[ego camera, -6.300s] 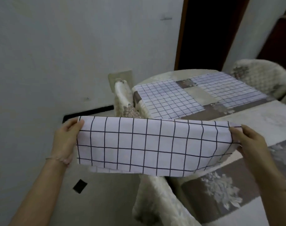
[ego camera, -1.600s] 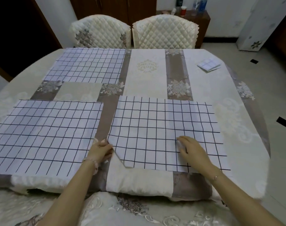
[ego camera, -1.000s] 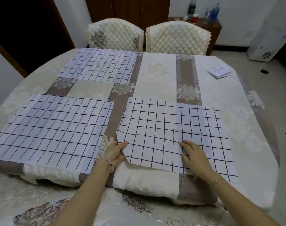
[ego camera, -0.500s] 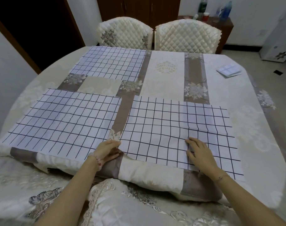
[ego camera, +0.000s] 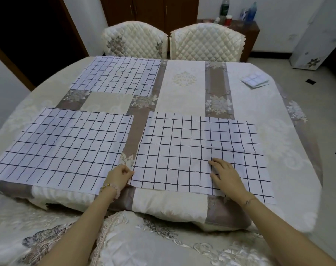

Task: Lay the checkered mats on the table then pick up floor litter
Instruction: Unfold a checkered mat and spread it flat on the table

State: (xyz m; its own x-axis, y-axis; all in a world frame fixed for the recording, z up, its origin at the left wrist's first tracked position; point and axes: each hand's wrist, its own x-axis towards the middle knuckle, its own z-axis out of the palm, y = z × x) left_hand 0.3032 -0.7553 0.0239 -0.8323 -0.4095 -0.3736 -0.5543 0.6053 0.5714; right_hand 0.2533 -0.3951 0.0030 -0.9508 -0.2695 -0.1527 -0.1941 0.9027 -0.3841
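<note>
Three white mats with a black grid lie flat on the table (ego camera: 259, 104): a near right mat (ego camera: 192, 146), a near left mat (ego camera: 67, 144) and a far left mat (ego camera: 119, 75). My left hand (ego camera: 119, 175) pinches the near left corner of the near right mat. My right hand (ego camera: 224, 173) rests flat on that mat near its front edge, fingers straight. A small folded checkered mat (ego camera: 255, 80) lies at the table's far right.
Two quilted cream chairs (ego camera: 136, 41) (ego camera: 205, 42) stand at the far side. A padded chair back (ego camera: 144, 242) is right in front of me. Bottles (ego camera: 224, 10) stand on a wooden sideboard behind. Tiled floor (ego camera: 332, 112) with small black squares lies to the right.
The near right mat went from held in the air to lying on the table. In the last second its near left corner was flattened; both hands have stayed at its front edge.
</note>
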